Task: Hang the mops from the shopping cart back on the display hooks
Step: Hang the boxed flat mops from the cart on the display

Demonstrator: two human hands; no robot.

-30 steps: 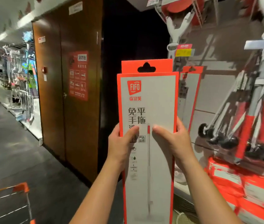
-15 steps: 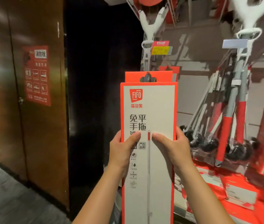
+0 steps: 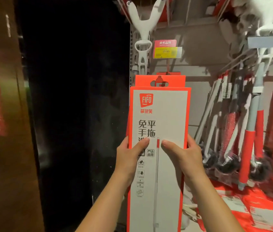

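A tall orange and white boxed mop point(image 3: 165, 114) stands upright in the middle of the view. My left hand point(image 3: 129, 158) grips its left edge with the thumb on the front. My right hand point(image 3: 182, 156) grips the right edge the same way. The box's orange hang tab point(image 3: 160, 81) with its cut-out hole sits just below the display hook point(image 3: 167, 67) that carries a pink and yellow price tag point(image 3: 165, 49). Another orange box shows just behind the tab.
White mop heads point(image 3: 142, 30) hang at the upper left of the display wall. Several red and grey mops point(image 3: 249, 131) hang to the right above stacked orange boxes point(image 3: 257, 211). A brown door point(image 3: 2, 131) with a red notice stands on the left.
The view has turned right and closer to the display wall. The shopping cart and aisle have left the view. The box tab has come in line under the price-tag hook.
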